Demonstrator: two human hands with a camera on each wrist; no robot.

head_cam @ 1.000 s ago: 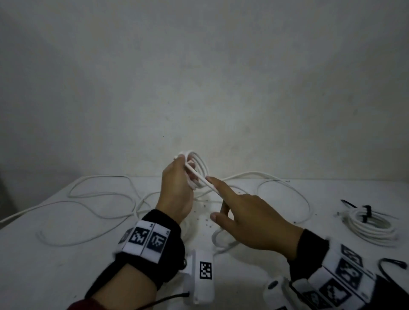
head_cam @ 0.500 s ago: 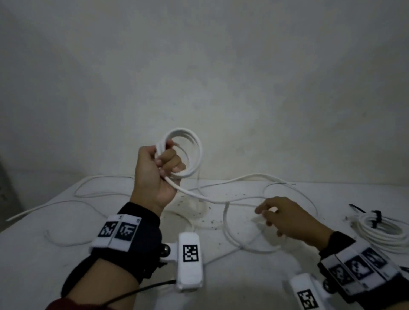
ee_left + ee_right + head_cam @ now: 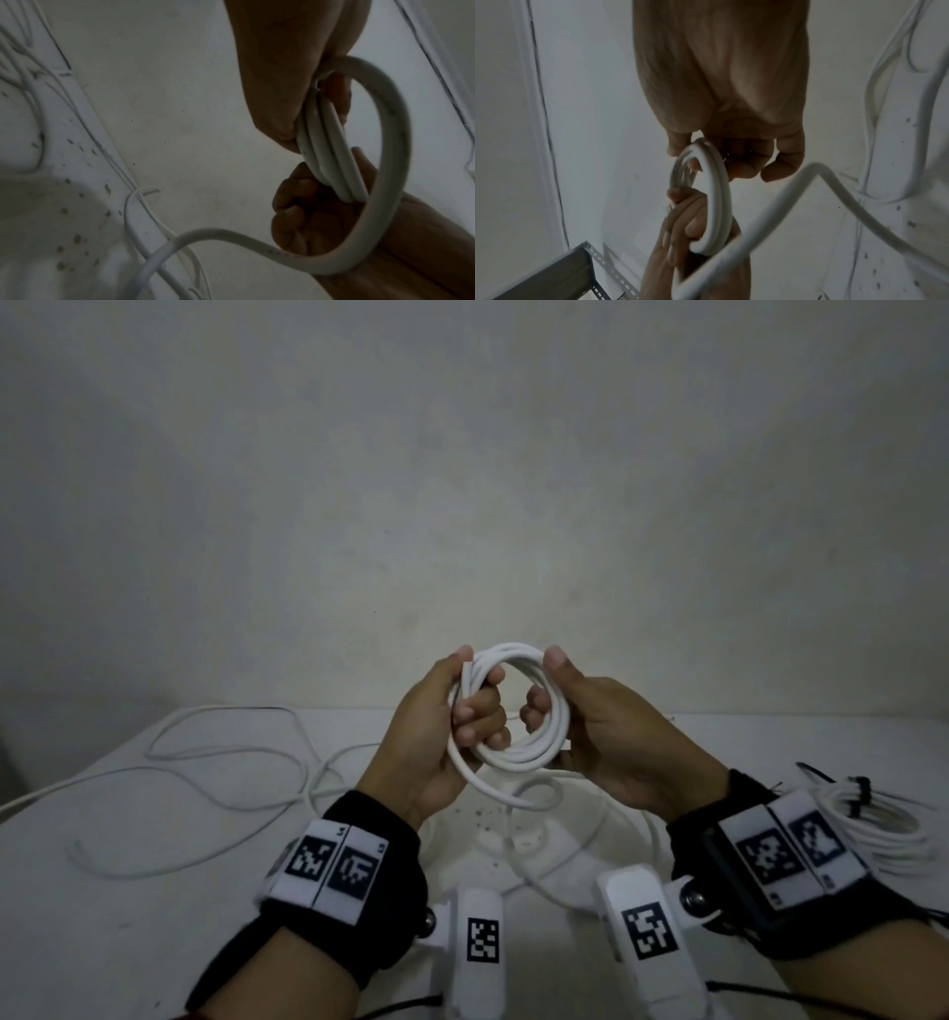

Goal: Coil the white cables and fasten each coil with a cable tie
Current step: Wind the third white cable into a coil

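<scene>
A white tabletop (image 3: 128, 942) flecked with dark specks meets a bare pale wall (image 3: 462, 480); a grey perforated metal shelf frame (image 3: 588, 263) stands at the left.

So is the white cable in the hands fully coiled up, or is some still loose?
Partly coiled. The white cable coil is held by left hand and right hand, but its tail trails to the white table.

Loose white cable (image 3: 215, 762) sprawls in wide loops over the left half of the table (image 3: 102, 942), and more loops lie beneath the raised hands. A finished coil (image 3: 883, 829) bound with a black cable tie (image 3: 858, 788) occupies the right edge. The near left corner lies bare.
</scene>
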